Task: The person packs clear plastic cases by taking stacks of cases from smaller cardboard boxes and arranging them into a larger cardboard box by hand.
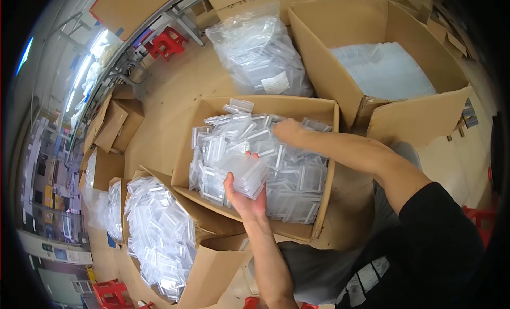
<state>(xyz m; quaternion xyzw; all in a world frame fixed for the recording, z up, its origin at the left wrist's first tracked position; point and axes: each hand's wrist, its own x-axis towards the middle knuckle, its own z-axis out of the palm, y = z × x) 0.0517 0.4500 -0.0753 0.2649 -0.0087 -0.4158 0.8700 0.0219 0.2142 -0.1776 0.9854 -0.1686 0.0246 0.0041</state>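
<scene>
My left hand [248, 199] is closed around a stack of clear flat plastic cases [244, 172], held above a cardboard box [255, 230]. The box is filled with many loose clear plastic cases [289, 195] lying at all angles. Deeper in the same box, my right hand [289, 132] reaches down to the pile near the far right side. Its fingers are curled among the cases, and their tips are hidden, so what they grip cannot be made out.
At the left stands a second box heaped with clear cases [162, 229]. A clear bag [260, 56] full of cases sits behind. A large carton [340, 54] holds a translucent plastic bag [385, 70]. Red stools [166, 42] and folded cardboard [114, 120] are farther off.
</scene>
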